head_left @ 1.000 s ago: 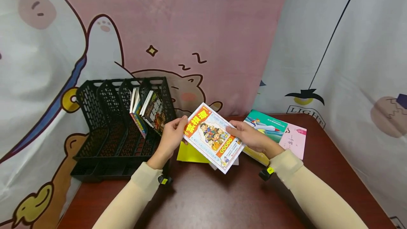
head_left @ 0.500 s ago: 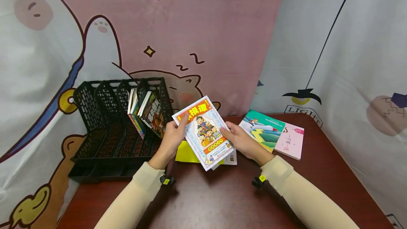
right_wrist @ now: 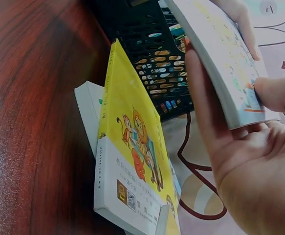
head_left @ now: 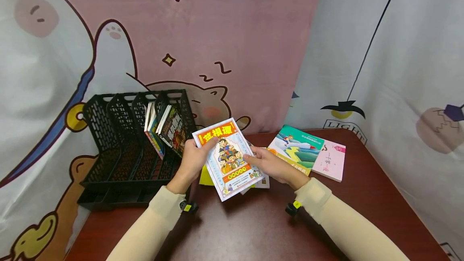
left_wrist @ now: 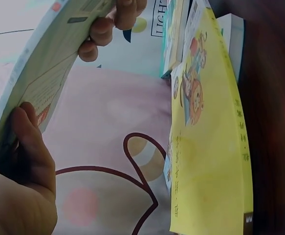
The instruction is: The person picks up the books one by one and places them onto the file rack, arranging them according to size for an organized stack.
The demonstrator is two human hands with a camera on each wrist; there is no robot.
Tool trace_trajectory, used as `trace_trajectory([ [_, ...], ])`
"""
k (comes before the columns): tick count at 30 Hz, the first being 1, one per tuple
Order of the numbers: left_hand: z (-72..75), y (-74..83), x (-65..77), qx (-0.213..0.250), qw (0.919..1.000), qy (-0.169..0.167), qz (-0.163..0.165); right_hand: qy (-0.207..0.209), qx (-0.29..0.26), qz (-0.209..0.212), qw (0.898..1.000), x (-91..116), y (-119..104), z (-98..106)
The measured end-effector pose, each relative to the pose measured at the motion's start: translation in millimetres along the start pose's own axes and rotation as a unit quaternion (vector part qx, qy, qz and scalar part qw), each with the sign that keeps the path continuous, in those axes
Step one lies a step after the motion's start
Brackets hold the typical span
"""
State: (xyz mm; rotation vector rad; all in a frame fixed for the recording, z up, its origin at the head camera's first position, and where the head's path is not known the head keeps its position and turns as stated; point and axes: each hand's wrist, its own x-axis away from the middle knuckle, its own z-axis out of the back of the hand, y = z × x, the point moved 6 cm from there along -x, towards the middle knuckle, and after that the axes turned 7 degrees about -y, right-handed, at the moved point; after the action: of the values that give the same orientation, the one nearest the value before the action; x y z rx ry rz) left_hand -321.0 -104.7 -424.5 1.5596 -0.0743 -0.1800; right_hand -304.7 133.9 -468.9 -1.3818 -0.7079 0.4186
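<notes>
A white-bordered book point(head_left: 230, 160) with an orange title band and cartoon children on its cover is held up over the table by both hands. My left hand point(head_left: 195, 158) grips its left edge, thumb lying on the cover. At the lower right edge, my right hand point(head_left: 272, 164) pinches it, thumb on the front and fingers behind, as the right wrist view shows. Beneath it lies a yellow book point(left_wrist: 208, 132) with cartoon animals, mostly hidden in the head view. That yellow book rests on another, white-edged book point(right_wrist: 87, 105).
A black mesh file rack point(head_left: 123, 140) stands at the left, with several books point(head_left: 170, 130) upright in its right-hand slots. Right of the hands, a green book point(head_left: 299, 146) overlaps a pink book point(head_left: 331, 160) on the dark red table point(head_left: 250, 228). Printed cloth hangs behind.
The held book has turned to stand more upright and shifted left and slightly down with both hands. More of the green book shows at the right.
</notes>
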Motion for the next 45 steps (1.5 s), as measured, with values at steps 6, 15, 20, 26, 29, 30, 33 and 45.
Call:
trace_trajectory([
  [6,8.1,3.1,5.1,-0.025,0.9995,0.003,-0.020,0.017,0.007,-0.026,0.999,-3,7,-4],
  [15,28.2,14.3,12.7,-0.075,0.9957,0.027,-0.047,0.018,0.020,-0.013,1.000,-11,7,-14],
  [20,43.9,21.0,20.2,-0.111,0.9916,0.041,-0.053,0.002,0.021,-0.001,1.000,-17,6,-24],
  [26,68.2,26.1,27.1,-0.123,0.9880,0.074,-0.057,0.001,0.011,-0.005,1.000,-24,11,-35],
  [29,81.3,30.2,31.0,-0.126,0.9851,0.097,-0.066,0.001,0.012,-0.011,1.000,-29,10,-41],
  [30,85.7,31.8,32.7,-0.127,0.9839,0.105,-0.069,0.001,0.012,-0.012,1.000,-31,8,-43],
  [33,98.7,37.5,37.3,-0.130,0.9802,0.127,-0.078,0.005,0.011,-0.014,1.000,-36,4,-49],
  [45,148.4,57.2,61.5,-0.165,0.9597,0.201,-0.107,-0.005,0.000,-0.018,1.000,-67,-7,-90],
])
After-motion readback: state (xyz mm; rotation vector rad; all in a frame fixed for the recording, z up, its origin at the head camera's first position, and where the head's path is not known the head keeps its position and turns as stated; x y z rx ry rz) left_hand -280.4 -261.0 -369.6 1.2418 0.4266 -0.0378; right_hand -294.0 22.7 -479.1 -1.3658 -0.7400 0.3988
